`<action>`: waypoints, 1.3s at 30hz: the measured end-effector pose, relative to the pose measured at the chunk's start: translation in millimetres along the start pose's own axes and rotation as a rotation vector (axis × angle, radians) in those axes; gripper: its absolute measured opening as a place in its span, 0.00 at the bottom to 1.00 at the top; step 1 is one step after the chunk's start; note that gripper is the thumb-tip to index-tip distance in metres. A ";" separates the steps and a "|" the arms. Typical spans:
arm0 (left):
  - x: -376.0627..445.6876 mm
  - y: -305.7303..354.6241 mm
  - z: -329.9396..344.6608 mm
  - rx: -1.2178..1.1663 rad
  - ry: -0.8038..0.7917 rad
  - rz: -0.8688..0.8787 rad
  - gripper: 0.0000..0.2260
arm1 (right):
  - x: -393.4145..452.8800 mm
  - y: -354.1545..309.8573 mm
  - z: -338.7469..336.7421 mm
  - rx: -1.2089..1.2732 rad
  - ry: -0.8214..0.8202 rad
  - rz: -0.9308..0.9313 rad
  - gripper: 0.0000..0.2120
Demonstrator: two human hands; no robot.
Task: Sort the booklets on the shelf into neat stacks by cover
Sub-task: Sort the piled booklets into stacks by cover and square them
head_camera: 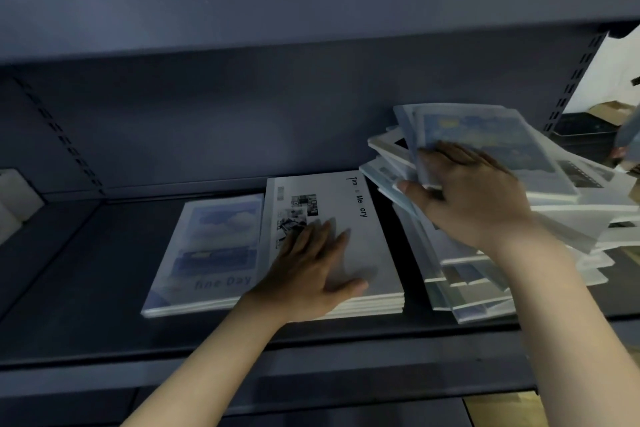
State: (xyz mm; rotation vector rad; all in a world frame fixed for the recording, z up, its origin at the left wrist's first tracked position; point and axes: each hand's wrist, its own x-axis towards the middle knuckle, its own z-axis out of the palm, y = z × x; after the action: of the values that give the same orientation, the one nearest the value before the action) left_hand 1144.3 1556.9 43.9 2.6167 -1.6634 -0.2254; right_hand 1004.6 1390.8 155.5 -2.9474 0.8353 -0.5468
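A person sorts booklets on a dark metal shelf (104,305), where a loose, slumping pile of mixed booklets (519,218) fills the right side and two sorted stacks lie to its left. The right hand (474,194) rests on top of that pile, fingers spread over a blue-covered booklet (498,146) and thumb hooked under its near edge, apparently pinching one or several off the top. The left hand (311,270) lies flat, fingers straight, pressing down on the white stack titled "Time & Memory" (346,211). Just beside it, edges touching, sits the stack with the sky cover reading "fine Day" (211,250).

The step in hand looks like lifting a blue copy off the pile. Done well, it means taking only matching covers, checking the face before setting it down, and squaring its edges to the right stack; whether this blue cover belongs with "fine Day" cannot be told through the blur. The pile leans toward the shelf's front lip, so lifting straight up rather than dragging should keep it from sliding.

Above, another shelf (311,10) overhangs; slotted uprights (575,80) frame the bay. A pale object (14,198) sits at far left. Beyond the right upright, a bright room shows a dark bin (585,135) and cardboard (609,109).
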 end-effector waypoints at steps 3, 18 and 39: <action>-0.9 0.1 0.5 -0.020 0.018 0.006 0.36 | -1.4 0.8 -3.7 -0.047 -0.057 -0.035 0.31; 6.9 20.5 -74.4 -1.164 0.382 -0.288 0.22 | -23.2 -78.2 6.3 0.026 0.400 -0.063 0.15; -29.1 -73.1 -72.4 -1.502 0.499 -0.511 0.11 | -54.8 -122.9 61.0 0.134 -0.008 -0.358 0.38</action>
State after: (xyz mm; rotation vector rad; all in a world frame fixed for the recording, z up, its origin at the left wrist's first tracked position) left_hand 1207.9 1610.8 110.9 1.5606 -0.2641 -0.5019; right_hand 1043.7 1520.0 95.5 -2.9808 0.2539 -0.5771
